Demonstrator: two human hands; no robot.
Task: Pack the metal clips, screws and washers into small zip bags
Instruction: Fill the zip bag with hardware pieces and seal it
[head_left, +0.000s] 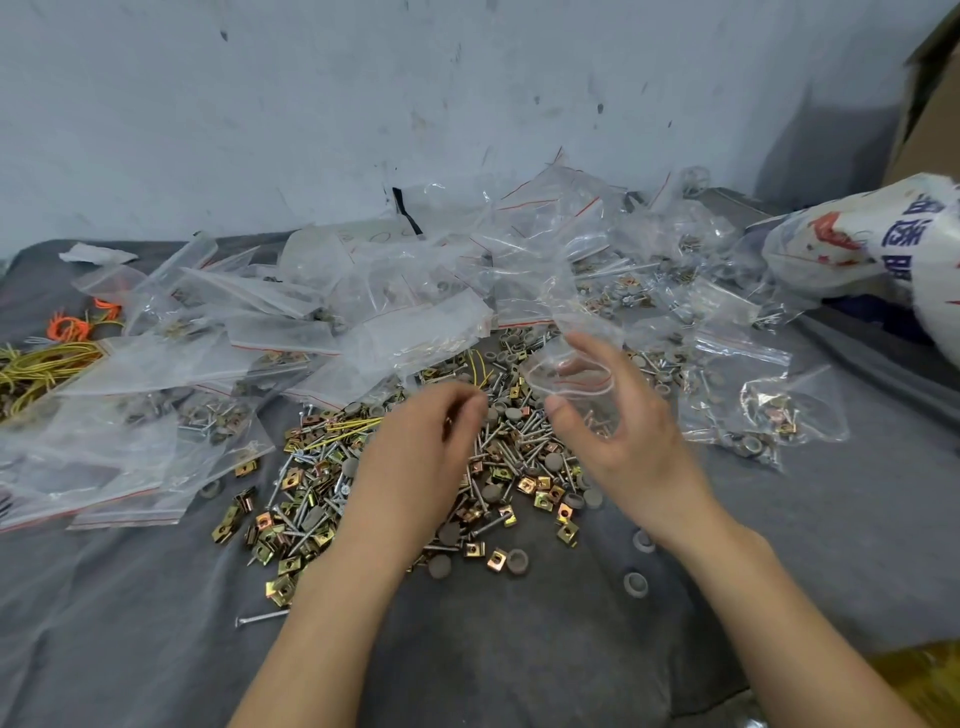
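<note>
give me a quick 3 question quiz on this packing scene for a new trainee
1. True or false: the right hand holds a small zip bag with its mouth open.
2. What lies at the far left of the grey cloth? A) yellow and orange strands B) a hammer C) a roll of tape
3. Fill in: the left hand is over the loose pile of metal ____, screws and washers.
Key: 1 true; 2 A; 3 clips.

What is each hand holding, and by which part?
The right hand holds a small zip bag by its open mouth. The left hand is curled; contents cannot be told.
</note>
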